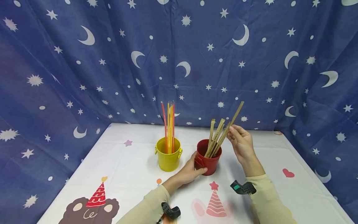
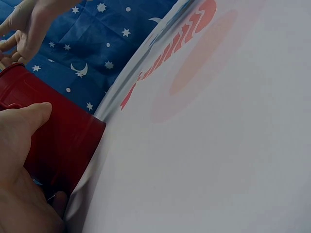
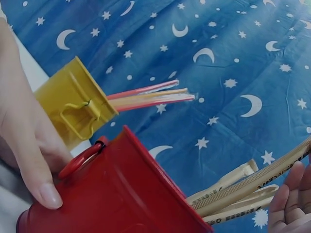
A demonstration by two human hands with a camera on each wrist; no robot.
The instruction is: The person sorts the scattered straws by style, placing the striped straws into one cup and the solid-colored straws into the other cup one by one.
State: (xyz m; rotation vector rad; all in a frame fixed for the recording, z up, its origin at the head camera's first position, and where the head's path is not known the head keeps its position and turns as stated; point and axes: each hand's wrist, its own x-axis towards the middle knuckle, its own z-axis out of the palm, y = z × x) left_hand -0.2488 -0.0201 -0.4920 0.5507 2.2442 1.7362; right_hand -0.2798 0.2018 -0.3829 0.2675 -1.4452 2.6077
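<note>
A red bucket (image 1: 211, 165) stands on the table, holding several straws in brown paper wrappers (image 1: 213, 137) with dark print on them. My left hand (image 1: 188, 172) grips the bucket's near left side, its thumb (image 2: 40, 115) lying across the wall by the small side handle (image 3: 80, 162). Above the rim on the right, my right hand (image 1: 242, 143) pinches one paper-wrapped straw (image 1: 237, 112) between thumb and fingers. That straw rises higher than the others, and its lower end is down in the bucket among them.
Left of the red bucket stands a yellow bucket (image 1: 168, 162) with several red and yellow straws (image 1: 172, 130) in clear wrapping. A white printed cloth (image 1: 134, 165) covers the table. Behind it hangs a blue curtain (image 1: 156, 71) with moons and stars.
</note>
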